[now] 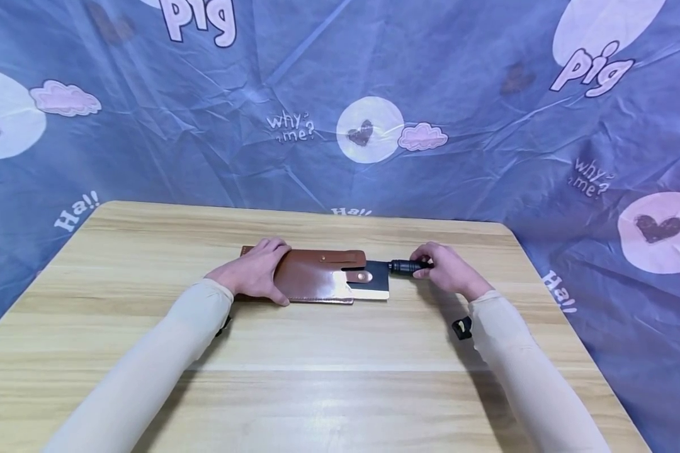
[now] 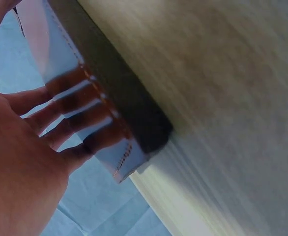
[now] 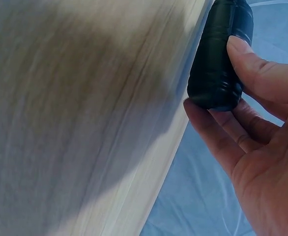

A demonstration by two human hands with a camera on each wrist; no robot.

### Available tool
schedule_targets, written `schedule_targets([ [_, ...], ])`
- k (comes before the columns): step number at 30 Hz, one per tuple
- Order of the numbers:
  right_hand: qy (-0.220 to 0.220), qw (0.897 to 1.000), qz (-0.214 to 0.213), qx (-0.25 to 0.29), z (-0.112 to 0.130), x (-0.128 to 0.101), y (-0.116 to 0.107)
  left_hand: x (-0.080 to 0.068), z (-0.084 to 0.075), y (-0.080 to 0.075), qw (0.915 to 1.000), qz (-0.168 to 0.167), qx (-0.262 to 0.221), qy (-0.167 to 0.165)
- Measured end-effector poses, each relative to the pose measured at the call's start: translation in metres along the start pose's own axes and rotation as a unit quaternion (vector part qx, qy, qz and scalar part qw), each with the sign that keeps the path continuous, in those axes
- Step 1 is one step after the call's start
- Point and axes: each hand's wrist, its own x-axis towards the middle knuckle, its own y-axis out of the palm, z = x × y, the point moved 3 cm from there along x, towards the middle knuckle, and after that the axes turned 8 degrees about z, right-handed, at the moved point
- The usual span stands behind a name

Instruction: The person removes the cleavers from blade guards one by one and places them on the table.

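A cleaver lies sideways on the table, most of its blade (image 1: 378,270) inside a glossy brown leather sheath (image 1: 311,277). The bared part of the blade is dark with a bright lower edge. A snap strap (image 1: 358,277) from the sheath overlaps it. My left hand (image 1: 255,270) grips across the sheath's left part, thumb at the near edge and fingers towards the far edge. In the left wrist view, the finger surfaces meet the shiny leather beside its stitching (image 2: 92,81). With thumb and fingers, my right hand (image 1: 442,270) pinches the butt of the black handle (image 3: 217,59).
The pale wood table (image 1: 328,371) has its back edge just beyond the sheath. Behind it hangs a blue printed cloth (image 1: 215,126). A small black device (image 1: 462,327) is worn at the right wrist.
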Motion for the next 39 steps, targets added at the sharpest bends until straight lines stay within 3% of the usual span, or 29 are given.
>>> schedule_targets([
  [39, -0.010, 1.000, -0.004, -0.011, -0.0014, -0.0025, -0.0015, 0.0022, -0.0003, -0.0009, 0.9999, 0.014, 0.004, -0.008],
])
